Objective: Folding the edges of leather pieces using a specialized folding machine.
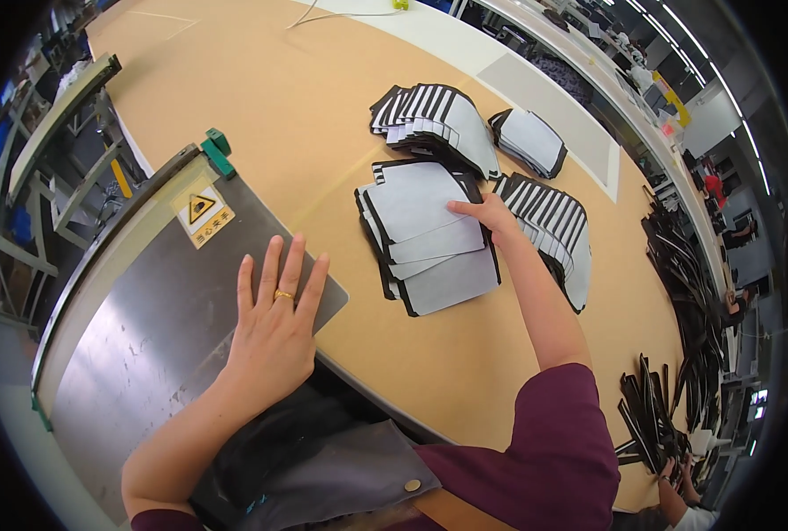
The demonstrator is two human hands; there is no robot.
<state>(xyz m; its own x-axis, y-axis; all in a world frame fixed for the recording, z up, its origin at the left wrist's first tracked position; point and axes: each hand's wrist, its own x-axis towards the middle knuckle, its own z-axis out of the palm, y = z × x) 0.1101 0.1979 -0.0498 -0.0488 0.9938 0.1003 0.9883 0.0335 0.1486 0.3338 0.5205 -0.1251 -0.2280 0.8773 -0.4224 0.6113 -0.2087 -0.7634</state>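
My left hand (277,327) lies with its fingers spread at the right edge of a grey metal plate (137,354), holding nothing. A gold ring is on one finger. My right hand (491,217) is at the right edge of a loose stack of white panels with black edges (429,203). Its thumb rests on the top panel; the other fingers are mostly hidden and seem closed around the edge. Beyond it is a fanned pile of similar panels (465,133). Another fanned pile (553,230) lies to the right, partly behind my forearm.
A small stack of panels (531,142) sits farther back on the tan table (341,97). Green blocks (219,152) and a yellow warning label (203,212) mark the plate's far end. Black strips (677,292) lie along the right side, near another person's hands (673,487).
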